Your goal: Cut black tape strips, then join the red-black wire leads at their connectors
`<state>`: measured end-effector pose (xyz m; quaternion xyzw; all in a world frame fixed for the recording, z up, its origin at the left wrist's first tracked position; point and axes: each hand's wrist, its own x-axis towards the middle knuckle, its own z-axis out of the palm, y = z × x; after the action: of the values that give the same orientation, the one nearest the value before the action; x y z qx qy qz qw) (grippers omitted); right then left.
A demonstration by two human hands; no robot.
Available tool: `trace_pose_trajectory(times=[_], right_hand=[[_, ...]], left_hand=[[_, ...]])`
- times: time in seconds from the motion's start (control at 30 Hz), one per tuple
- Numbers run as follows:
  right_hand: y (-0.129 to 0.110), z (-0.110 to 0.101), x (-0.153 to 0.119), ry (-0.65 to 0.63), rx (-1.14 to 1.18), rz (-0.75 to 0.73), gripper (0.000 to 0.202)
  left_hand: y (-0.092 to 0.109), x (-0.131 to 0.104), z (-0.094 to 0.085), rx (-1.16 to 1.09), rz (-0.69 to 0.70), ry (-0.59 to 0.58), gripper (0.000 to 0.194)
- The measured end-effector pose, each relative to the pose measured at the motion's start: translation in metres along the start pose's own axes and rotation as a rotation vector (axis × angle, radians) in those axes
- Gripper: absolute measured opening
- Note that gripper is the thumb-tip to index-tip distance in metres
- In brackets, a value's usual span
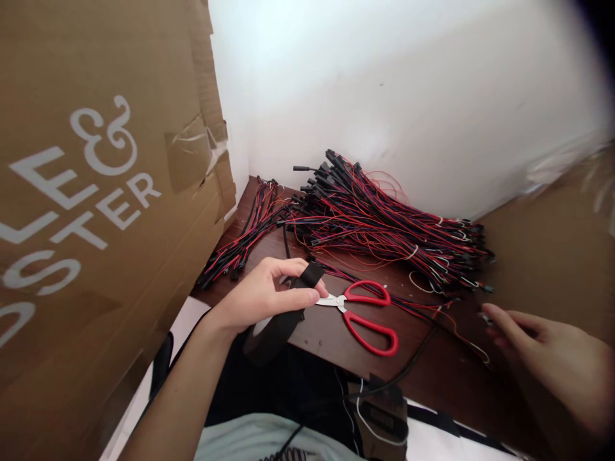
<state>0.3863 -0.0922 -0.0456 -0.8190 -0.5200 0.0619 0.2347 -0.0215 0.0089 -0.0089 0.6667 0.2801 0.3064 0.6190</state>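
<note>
My left hand (276,291) is closed on a roll of black tape (273,336), whose loose end sticks up between thumb and fingers. Just beyond those fingertips lie red-handled scissors (369,346) on the table, the handles toward the right and the blade tips hidden behind my fingers. Out at the right, my right hand (542,352) pinches something small and dark at its fingertips, too blurred to name. Near it, a thin bunch of red and black wires (423,307) runs across the table top.
A large heap of red and black cables with black connectors (384,224) lies against the white wall (408,96). A smaller cable bundle (245,240) is left of it. A tall cardboard box (120,256) walls the left side; brown cardboard (562,237) stands at right on the brown table (321,346).
</note>
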Motion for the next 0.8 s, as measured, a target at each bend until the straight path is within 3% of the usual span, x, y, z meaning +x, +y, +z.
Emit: trace_pose_trajectory(times=[0.13,0.23,0.37,0.43,0.5,0.57,0.63,0.73,0.8], right_hand=[[-0.02,-0.006,0.004,-0.172,-0.095,0.196,0.019],[-0.032,-0.006,0.005,-0.201,-0.106,0.12,0.016],[-0.057,-0.005,-0.002,-0.009,-0.069,-0.018,0.012],[-0.081,-0.003,-0.006,0.079,0.055,-0.032,0.021],[-0.113,0.002,-0.01,0.067,0.273,-0.058,0.027],[-0.15,0.009,-0.012,-0.031,0.519,-0.155,0.032],[-0.186,0.017,-0.014,-0.247,0.668,-0.247,0.032],[-0.226,0.028,-0.015,-0.543,0.746,-0.354,0.028],[-0.24,0.032,-0.015,-0.643,0.775,-0.383,0.028]], left_hand=[[-0.001,-0.001,-0.001,-0.032,-0.031,0.027,0.016],[-0.002,-0.002,-0.001,-0.046,-0.054,0.043,0.019],[-0.003,-0.001,0.0,-0.047,-0.046,0.043,0.019],[-0.004,-0.001,0.002,-0.03,-0.045,0.041,0.019],[-0.003,0.0,0.003,-0.011,-0.035,0.041,0.018],[-0.001,0.0,0.004,-0.001,-0.023,0.036,0.016],[0.001,0.0,0.006,0.009,-0.02,0.035,0.015],[0.005,0.001,0.008,0.032,-0.007,0.056,0.014],[0.006,0.001,0.008,0.05,-0.001,0.075,0.013]])
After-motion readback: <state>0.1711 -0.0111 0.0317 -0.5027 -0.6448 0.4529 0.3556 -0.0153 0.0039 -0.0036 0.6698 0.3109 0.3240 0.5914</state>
